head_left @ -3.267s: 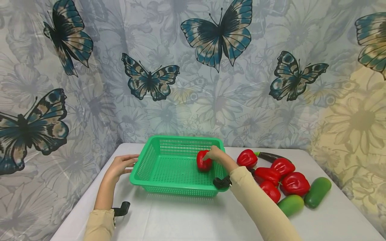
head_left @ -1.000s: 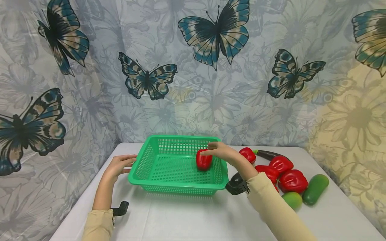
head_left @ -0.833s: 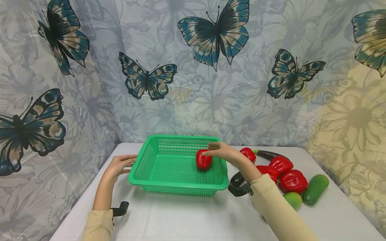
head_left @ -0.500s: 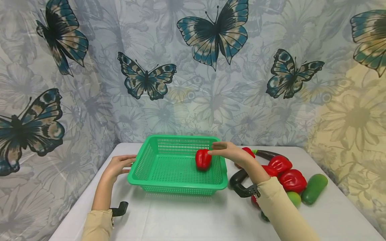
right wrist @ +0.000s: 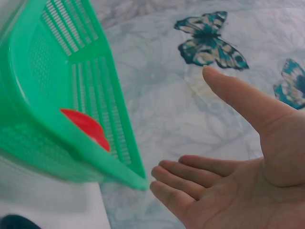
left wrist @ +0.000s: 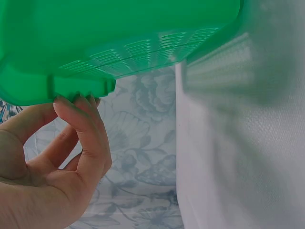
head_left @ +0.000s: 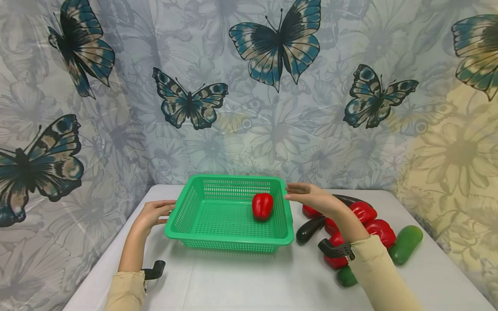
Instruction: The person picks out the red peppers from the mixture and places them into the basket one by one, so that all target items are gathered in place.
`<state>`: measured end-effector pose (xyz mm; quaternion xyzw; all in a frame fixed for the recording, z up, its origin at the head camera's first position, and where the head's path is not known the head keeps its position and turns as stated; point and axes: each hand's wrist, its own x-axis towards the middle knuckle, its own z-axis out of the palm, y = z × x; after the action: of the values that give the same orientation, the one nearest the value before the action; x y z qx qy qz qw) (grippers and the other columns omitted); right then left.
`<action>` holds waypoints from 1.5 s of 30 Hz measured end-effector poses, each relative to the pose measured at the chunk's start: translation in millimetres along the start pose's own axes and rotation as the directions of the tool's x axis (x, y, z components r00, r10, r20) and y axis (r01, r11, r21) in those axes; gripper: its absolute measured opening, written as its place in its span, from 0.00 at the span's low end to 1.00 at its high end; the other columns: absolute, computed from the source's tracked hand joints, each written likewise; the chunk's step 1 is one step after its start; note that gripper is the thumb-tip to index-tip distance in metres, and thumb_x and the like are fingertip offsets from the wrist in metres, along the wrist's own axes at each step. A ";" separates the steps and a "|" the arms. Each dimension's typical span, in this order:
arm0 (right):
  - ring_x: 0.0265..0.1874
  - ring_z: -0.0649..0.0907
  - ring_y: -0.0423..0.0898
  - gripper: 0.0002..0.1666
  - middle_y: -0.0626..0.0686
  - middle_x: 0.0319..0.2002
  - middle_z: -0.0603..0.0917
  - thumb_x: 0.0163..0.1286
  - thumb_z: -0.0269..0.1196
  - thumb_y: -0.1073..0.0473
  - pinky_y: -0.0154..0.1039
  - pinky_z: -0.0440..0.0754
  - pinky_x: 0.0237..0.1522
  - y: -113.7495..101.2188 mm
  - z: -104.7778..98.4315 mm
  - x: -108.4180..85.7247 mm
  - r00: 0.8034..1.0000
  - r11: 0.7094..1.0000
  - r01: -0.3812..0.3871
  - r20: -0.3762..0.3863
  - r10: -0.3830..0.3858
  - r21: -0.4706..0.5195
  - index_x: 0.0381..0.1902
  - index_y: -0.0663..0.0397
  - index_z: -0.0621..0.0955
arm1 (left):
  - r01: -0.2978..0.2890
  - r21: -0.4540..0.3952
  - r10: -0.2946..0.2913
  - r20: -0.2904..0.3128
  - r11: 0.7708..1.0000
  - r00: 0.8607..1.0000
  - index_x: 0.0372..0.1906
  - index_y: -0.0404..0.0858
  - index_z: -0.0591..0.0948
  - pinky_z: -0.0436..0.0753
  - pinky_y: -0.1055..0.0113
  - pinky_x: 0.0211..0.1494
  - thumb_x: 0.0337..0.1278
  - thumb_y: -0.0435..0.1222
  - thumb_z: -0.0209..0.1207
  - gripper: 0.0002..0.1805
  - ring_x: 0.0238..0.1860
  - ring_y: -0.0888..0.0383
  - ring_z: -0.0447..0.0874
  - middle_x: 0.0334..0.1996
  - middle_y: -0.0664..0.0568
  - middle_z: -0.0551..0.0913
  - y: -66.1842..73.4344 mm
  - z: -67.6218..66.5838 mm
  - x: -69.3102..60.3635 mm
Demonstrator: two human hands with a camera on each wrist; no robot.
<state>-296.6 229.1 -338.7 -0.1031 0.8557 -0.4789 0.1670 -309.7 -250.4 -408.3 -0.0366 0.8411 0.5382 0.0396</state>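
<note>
A green perforated basket [head_left: 229, 247] stands on the white table with one red bell pepper [head_left: 262, 206] inside at its right. At the basket's left rim is my left hand [head_left: 151, 216]; in the left wrist view the fingertips of this hand [left wrist: 62, 157] touch the rim's edge, fingers loosely bent. Just outside the right rim hangs my right hand [head_left: 311, 197], empty, over the pile of vegetables. The right wrist view shows this hand [right wrist: 243, 176] with palm visible, thumb spread and fingers extended, apart from the basket [right wrist: 28, 90], where part of the pepper [right wrist: 88, 126] shows.
Right of the basket lie a dark eggplant [head_left: 307, 231], several red peppers [head_left: 362, 211], a cucumber-like green vegetable [head_left: 406, 245] and another green one [head_left: 346, 276]. A second eggplant [head_left: 345, 199] lies behind. Patterned cloth walls [head_left: 249, 147] border the table [head_left: 229, 285].
My right hand has let go of the pepper in the basket and moved right, out past the rim. The pepper stays where it was. My left hand remains at the left rim.
</note>
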 end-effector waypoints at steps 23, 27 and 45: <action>0.74 0.58 0.65 0.48 0.63 0.75 0.59 0.71 0.59 0.44 0.68 0.59 0.71 38.9 -60.1 -47.5 1.000 1.000 0.007 -0.028 -0.007 -0.014 0.78 0.57 0.51 | 0.004 -0.001 -0.004 0.004 1.000 1.000 0.66 0.32 0.73 0.86 0.59 0.53 0.68 0.45 0.57 0.29 0.45 0.61 0.81 0.65 0.35 0.72 -3.5 -0.5 2.7; 0.74 0.56 0.66 0.47 0.62 0.76 0.58 0.72 0.58 0.43 0.70 0.59 0.70 45.4 -68.6 -55.8 0.999 0.999 -0.011 -0.043 0.009 -0.042 0.78 0.55 0.51 | 0.003 -0.001 -0.003 0.006 1.000 1.000 0.66 0.32 0.73 0.86 0.59 0.53 0.68 0.45 0.57 0.29 0.44 0.63 0.81 0.65 0.35 0.72 -3.3 -0.2 2.9; 0.59 0.75 0.31 0.44 0.70 0.75 0.53 0.76 0.52 0.51 0.33 0.79 0.59 92.0 -98.4 -91.3 0.998 0.999 0.014 -0.055 -0.012 0.034 0.76 0.68 0.46 | -0.004 -0.002 0.004 0.016 1.000 1.000 0.66 0.31 0.72 0.87 0.62 0.51 0.69 0.45 0.56 0.29 0.44 0.62 0.81 0.64 0.34 0.72 -2.8 -1.4 1.3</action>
<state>-251.6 384.8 -352.4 -0.0927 0.8508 -0.4973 0.1422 -310.7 -252.9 -410.4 -0.0308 0.8403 0.5393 0.0451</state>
